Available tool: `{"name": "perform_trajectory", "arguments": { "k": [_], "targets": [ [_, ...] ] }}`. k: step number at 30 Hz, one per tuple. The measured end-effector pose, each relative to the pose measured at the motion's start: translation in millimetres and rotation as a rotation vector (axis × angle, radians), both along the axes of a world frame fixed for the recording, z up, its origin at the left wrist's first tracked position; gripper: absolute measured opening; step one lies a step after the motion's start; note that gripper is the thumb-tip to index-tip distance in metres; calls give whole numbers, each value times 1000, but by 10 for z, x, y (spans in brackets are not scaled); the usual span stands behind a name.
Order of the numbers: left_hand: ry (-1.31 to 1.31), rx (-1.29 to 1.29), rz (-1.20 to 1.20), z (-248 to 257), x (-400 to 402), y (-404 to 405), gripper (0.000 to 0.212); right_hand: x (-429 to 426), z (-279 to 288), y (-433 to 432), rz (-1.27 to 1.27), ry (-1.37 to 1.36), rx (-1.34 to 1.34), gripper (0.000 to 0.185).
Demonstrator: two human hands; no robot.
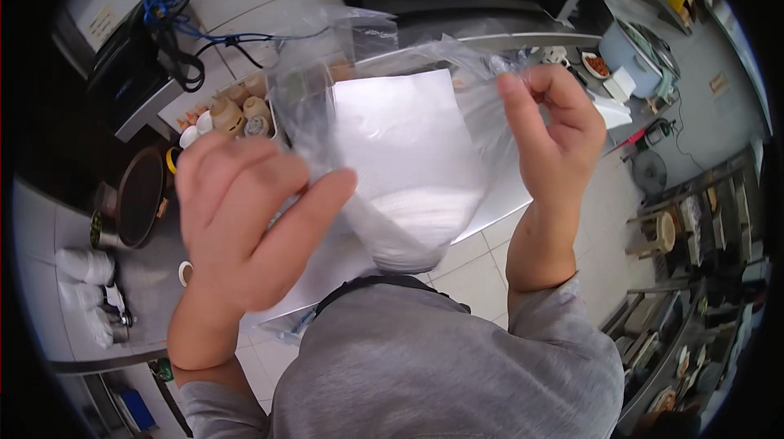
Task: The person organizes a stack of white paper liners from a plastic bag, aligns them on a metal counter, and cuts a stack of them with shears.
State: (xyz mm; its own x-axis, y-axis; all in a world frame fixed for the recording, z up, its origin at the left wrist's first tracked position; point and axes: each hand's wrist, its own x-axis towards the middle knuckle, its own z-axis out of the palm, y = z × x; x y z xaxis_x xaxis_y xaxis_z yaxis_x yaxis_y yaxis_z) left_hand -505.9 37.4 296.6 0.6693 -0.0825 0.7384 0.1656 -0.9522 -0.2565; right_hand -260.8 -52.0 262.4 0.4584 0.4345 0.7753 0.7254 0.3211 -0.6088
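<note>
A clear plastic bag (pixel 478 102) hangs before me over the edge of a steel counter. Inside it lies a stack of white paper napkins (pixel 404 133), its lower part blurred through the film. My right hand (pixel 554 117) pinches the bag's upper right edge between thumb and bent fingers. My left hand (pixel 251 212) is at the bag's left side, blurred, with fingers curled and the thumb pointing towards the bag. Whether its fingers grip the film cannot be made out.
Squeeze bottles (pixel 236 114) stand in a white tray behind my left hand. Further left are a round dark tray (pixel 141 197) and stacked white containers (pixel 86 264) on the steel counter (pixel 153 292). Cables (pixel 177 41) hang at upper left. A large pot (pixel 631 56) stands at upper right.
</note>
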Motion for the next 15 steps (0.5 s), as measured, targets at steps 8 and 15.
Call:
{"name": "perform_trajectory", "arguments": {
  "k": [8,15],
  "targets": [
    [-60,-17,-38,128,-56,-219,25,-20,52,-183,194,90,187,7],
    [136,-218,-281,-189,58,-359,24,-88,-140,-362,356,228,64,7]
  ]
}}
